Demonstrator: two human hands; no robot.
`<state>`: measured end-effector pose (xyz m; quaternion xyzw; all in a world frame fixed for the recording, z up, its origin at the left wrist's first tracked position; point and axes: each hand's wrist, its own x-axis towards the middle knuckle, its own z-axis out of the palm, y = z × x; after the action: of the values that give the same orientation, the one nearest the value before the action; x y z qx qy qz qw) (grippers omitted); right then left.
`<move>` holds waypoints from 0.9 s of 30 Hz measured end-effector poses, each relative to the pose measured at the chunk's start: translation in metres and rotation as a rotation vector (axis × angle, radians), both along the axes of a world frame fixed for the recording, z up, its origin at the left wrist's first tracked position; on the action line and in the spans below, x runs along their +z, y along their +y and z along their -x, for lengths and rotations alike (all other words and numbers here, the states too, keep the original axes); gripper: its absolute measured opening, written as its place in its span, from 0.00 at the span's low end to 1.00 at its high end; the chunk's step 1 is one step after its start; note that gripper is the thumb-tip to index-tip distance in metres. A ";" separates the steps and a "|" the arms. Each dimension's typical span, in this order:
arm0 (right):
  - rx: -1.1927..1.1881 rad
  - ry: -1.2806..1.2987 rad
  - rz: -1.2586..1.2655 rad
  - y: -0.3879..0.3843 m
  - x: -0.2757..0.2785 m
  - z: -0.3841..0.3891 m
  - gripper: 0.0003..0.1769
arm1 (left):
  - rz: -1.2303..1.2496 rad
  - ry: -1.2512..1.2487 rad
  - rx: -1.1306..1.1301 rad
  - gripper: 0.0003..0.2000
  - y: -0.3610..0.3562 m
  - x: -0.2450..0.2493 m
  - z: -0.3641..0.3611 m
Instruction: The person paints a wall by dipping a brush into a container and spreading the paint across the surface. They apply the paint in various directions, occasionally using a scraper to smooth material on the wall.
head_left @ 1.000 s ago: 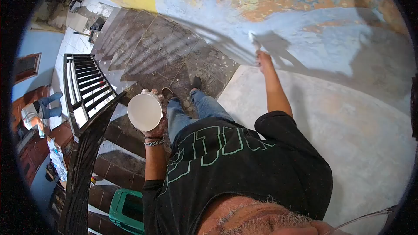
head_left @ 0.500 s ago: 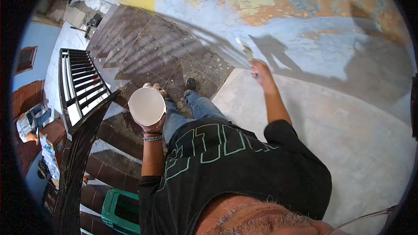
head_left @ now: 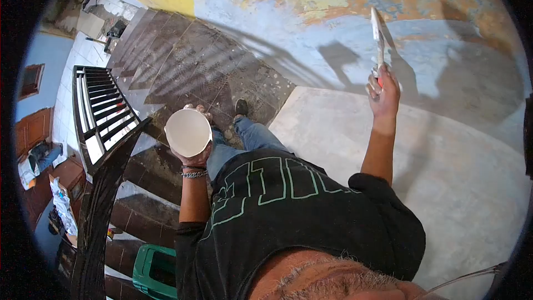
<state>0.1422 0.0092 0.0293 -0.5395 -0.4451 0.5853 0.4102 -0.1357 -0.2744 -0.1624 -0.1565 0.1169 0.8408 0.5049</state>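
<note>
My left hand (head_left: 195, 157) supports a round bowl (head_left: 189, 132) from below, its fingers partly hidden beneath it. The bowl's inside looks smooth and off-white. Farther right, my right hand (head_left: 384, 91) is closed around the handle of a putty knife (head_left: 377, 29), which I see nearly edge-on. Pale material coats its long, narrow-looking blade, and a bit of red shows at the grip. The tool points up toward the patchy wall (head_left: 311, 0), overlapping its orange and blue area in this view.
A pale, smooth surface (head_left: 461, 172) spreads along my right side. Dark steps (head_left: 150, 186) and a black railing (head_left: 111, 111) lie to the left, with a green plastic stool (head_left: 145, 269) below. Brown tiled floor (head_left: 205, 50) surrounds my feet.
My right hand has moved right with the putty knife, whose blade has turned from slanting left to nearly upright. The left hand and bowl have hardly moved.
</note>
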 end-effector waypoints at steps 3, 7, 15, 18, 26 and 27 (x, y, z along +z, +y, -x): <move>-0.011 -0.023 0.124 -0.014 -0.044 -0.002 0.08 | 0.065 0.045 -0.020 0.30 0.001 0.001 0.002; 0.127 0.027 0.462 -0.003 -0.172 0.017 0.08 | -0.073 0.010 -0.005 0.30 -0.004 0.009 0.006; -0.056 0.035 0.378 0.061 -0.201 0.035 0.10 | 0.028 0.106 -0.067 0.31 -0.024 0.007 0.009; 0.016 0.171 0.293 0.056 -0.131 0.014 0.08 | -0.040 0.101 -0.059 0.31 -0.017 0.006 0.007; -0.038 0.174 -0.114 0.008 0.052 0.007 0.07 | -0.293 0.183 -0.250 0.30 0.002 0.013 0.022; -0.060 0.181 -0.141 0.004 0.071 0.006 0.07 | -0.319 0.190 -0.272 0.30 0.001 0.015 0.024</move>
<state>0.1365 0.0128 0.1006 -0.4672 -0.4300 0.5864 0.5030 -0.1596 -0.2736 -0.1474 0.0225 0.0495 0.7838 0.6186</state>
